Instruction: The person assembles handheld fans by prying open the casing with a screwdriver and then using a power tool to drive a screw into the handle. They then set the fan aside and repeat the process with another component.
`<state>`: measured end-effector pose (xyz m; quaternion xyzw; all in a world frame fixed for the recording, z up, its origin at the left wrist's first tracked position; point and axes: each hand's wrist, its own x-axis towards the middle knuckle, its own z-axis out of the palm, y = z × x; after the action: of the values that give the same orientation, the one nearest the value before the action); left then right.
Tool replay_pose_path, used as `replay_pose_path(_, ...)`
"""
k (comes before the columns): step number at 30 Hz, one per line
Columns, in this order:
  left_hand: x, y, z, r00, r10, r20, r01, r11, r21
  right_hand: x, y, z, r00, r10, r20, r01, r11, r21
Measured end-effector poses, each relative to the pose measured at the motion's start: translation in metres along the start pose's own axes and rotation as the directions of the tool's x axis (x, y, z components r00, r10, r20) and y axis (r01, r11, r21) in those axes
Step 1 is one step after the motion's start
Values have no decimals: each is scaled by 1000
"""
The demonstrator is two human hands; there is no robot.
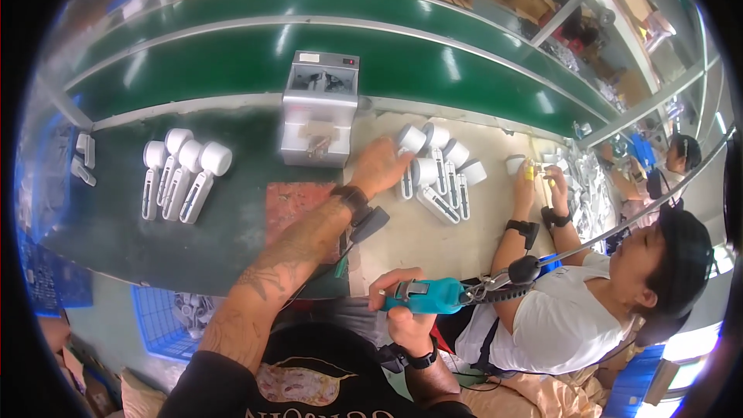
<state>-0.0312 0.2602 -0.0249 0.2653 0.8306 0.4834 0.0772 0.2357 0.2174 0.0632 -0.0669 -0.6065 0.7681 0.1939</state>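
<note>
My left hand (379, 166) reaches across to a cluster of white handheld devices, each with a round drum-like head and a slim handle. Its thumb and fingers close around the neck of the leftmost white handheld device (411, 138), partly hiding it. Several more white handheld devices (439, 205) lie close together just right of it. Low in front of my body, my right hand (409, 323) wraps around a teal electric screwdriver (427, 296), held roughly level. A cable and spring hanger run from the screwdriver's right end.
A silver screw feeder (317, 120) stands at the bench's middle, with a red mat (298, 205) before it. More white handheld devices (184, 174) lie at left. A co-worker (573, 302) handles a small part at right. A blue basket (166, 333) sits below the bench; a green conveyor (232, 50) runs behind.
</note>
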Motion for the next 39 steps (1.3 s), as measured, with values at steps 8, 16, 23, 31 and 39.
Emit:
replay_pose_path(8, -14, 13, -9, 993, 96, 74, -103, 991, 87, 25, 0, 6, 999, 13, 42, -13, 1000, -15)
replay_pose_path(16, -25, 14, -12, 994, 104, -32, -101, 991, 85, 23, 11, 10, 991, -49, 124, 40, 997, 72)
replay_pose_path(23, -89, 38, -65, 995, 84, 49, -82, 996, -46, 37, 13, 2, 984, -122, -131, 90, 969, -232)
replay_pose_path(31, -154, 22, -155, 873, 484, 65, -472, 801, 367, 70, 27, -3, 978, -144, -152, 95, 952, -293)
replay_pose_path(39, -160, -12, -174, 889, 455, 54, -458, 878, 143, 70, 22, 46, 987, -153, -49, 144, 978, -151)
